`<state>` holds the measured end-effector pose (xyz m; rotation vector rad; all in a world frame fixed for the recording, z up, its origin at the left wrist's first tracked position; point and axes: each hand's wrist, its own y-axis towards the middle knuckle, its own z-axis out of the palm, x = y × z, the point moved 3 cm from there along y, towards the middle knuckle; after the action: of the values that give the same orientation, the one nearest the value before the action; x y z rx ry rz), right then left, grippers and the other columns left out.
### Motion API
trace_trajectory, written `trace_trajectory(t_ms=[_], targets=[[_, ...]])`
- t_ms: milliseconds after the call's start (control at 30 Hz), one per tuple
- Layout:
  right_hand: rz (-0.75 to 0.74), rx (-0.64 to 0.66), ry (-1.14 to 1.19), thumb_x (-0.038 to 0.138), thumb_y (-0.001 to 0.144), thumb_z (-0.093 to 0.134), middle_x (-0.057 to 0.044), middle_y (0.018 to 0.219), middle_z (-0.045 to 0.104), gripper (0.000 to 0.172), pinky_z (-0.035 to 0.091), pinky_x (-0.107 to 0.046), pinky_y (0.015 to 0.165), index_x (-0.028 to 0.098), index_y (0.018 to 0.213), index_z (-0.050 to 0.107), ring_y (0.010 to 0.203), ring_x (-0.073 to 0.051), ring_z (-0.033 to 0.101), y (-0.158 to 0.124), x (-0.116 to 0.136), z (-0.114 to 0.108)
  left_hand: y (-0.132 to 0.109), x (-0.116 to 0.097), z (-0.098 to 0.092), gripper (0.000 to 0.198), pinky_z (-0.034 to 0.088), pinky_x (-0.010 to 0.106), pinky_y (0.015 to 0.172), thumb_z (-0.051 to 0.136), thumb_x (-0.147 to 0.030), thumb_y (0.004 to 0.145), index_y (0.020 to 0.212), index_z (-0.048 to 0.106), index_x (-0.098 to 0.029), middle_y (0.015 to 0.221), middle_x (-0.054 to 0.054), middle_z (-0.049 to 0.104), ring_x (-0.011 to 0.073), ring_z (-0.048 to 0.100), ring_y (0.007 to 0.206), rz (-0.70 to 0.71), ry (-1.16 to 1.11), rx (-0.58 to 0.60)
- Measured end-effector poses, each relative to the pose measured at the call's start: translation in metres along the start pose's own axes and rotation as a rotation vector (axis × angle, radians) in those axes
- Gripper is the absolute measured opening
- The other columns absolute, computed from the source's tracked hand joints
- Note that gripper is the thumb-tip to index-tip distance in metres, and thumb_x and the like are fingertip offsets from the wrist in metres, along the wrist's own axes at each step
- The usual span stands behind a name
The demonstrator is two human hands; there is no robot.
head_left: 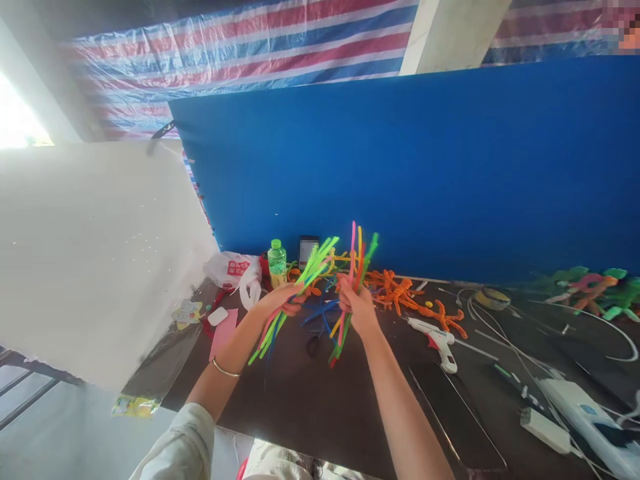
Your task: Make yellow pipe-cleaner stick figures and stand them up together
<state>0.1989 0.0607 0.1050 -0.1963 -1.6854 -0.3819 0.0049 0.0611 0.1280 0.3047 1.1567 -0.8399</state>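
Observation:
My left hand (287,298) is closed around a bundle of pipe cleaners (316,261), mostly bright green with some pink and blue. Another, smaller bunch of pipe cleaners (361,257) in pink, yellow, red and green stands in the closed grip of my right hand (357,305). Both bunches are held up over the dark table, apart from each other. Between and below the hands lie blue pipe cleaners (320,312) and a pair of dark scissors (313,343), partly hidden.
Orange fuzzy figures (397,290) lie behind my right hand. A white glue gun (436,340), a black phone (457,417) and a power strip (590,420) with cables are at right. A green-capped bottle (277,261) and plastic bag (235,270) stand back left, before a blue partition (400,167).

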Motion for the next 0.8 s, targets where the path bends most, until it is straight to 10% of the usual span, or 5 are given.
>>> trace_trajectory(t_ms=[133,567,800], targets=[[-0.004,0.318,0.443,0.041,0.061,0.069,0.011,0.045,0.027,0.032,0.022,-0.016,0.032,0.018,0.081,0.057,0.034,-0.003,0.024,-0.014,0.018,0.024,0.004,0.011,0.022,0.033,0.008,0.015,0.034,0.048,-0.048,0.077,0.075,0.047,-0.015,0.053,-0.007,0.024,0.0006,0.015,0.035,-0.072,0.018,0.044],[0.020,-0.427,0.315,0.046,0.056,0.069,0.010,0.044,0.037,0.037,0.027,-0.018,0.032,0.016,0.062,0.049,0.036,-0.003,0.030,0.035,-0.001,-0.058,-0.016,0.023,-0.019,0.038,0.008,0.018,0.036,0.061,-0.045,0.068,0.061,0.037,-0.017,0.053,-0.008,0.024,0.0003,0.019,0.037,-0.072,0.199,-0.057],[0.072,-0.486,0.091,0.049,0.062,0.063,0.008,0.045,0.038,0.038,0.031,-0.021,0.033,0.018,0.062,0.042,0.037,-0.006,0.036,0.056,-0.019,-0.083,-0.043,0.015,-0.040,0.025,0.008,0.016,0.035,0.062,-0.034,0.071,0.083,0.047,-0.017,0.056,-0.008,0.027,-0.0008,0.019,0.036,-0.003,0.164,-0.091]])
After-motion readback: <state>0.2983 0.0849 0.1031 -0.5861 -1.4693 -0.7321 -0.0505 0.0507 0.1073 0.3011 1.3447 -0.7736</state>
